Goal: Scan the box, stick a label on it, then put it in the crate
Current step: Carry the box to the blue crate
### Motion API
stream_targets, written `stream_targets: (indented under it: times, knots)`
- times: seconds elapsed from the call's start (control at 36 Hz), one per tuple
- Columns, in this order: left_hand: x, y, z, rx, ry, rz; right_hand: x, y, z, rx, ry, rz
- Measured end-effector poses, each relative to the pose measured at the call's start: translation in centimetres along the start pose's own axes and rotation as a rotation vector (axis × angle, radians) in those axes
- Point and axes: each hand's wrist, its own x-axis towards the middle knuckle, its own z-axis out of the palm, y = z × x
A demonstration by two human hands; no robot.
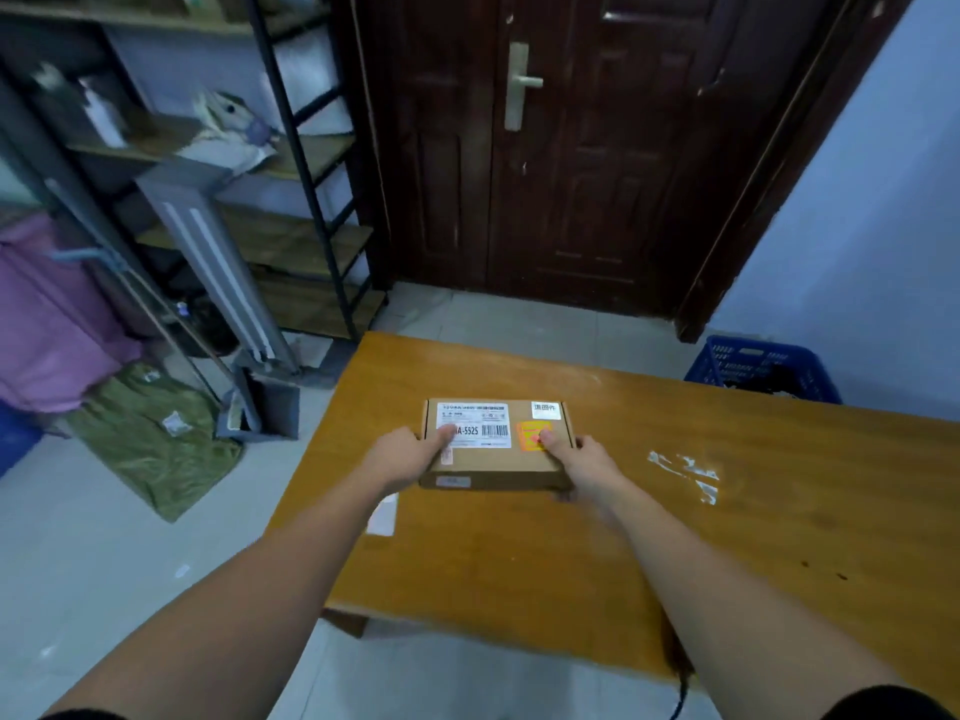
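A flat brown cardboard box (496, 462) is held over the wooden table (675, 511). On its top are a white barcode label (480, 426), a small white sticker and an orange label (530, 433). My left hand (408, 454) grips the box's left side with the thumb on the white label. My right hand (584, 462) grips the right side with the thumb on the orange label. A blue plastic crate (761, 366) stands on the floor beyond the table's far right corner.
A white paper slip (382, 514) lies at the table's left edge. Torn white tape remnants (688, 472) stick to the table on the right. A metal shelf rack, pink and green bags stand on the left; a dark wooden door is ahead.
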Motion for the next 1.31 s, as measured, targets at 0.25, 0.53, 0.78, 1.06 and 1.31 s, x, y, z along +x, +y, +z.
stream_targets:
  times: [0.25,0.53,0.78,1.06,1.31]
  knots:
    - [-5.5,-2.2,-14.7,-0.838,0.057,-0.009,-5.8,-14.8,9.3,0.037,-0.265,-0.145]
    - [-16.5,-13.4,-29.1,-0.830,0.429,0.005,-15.0,-22.8,27.5,-0.139,-0.399,-0.486]
    - [-25.7,-27.5,-36.3,-0.926,0.695,-0.165,-21.6,-24.4,45.5,-0.339,-0.727,-0.574]
    - [-32.1,-36.7,-39.5,-0.984,0.953,-0.329,-27.1,-25.3,59.2,-0.531,-1.007,-0.717]
    - [-34.0,-41.8,-41.7,-1.073,1.077,-0.413,-29.2,-25.9,67.8,-0.638,-1.163,-0.740]
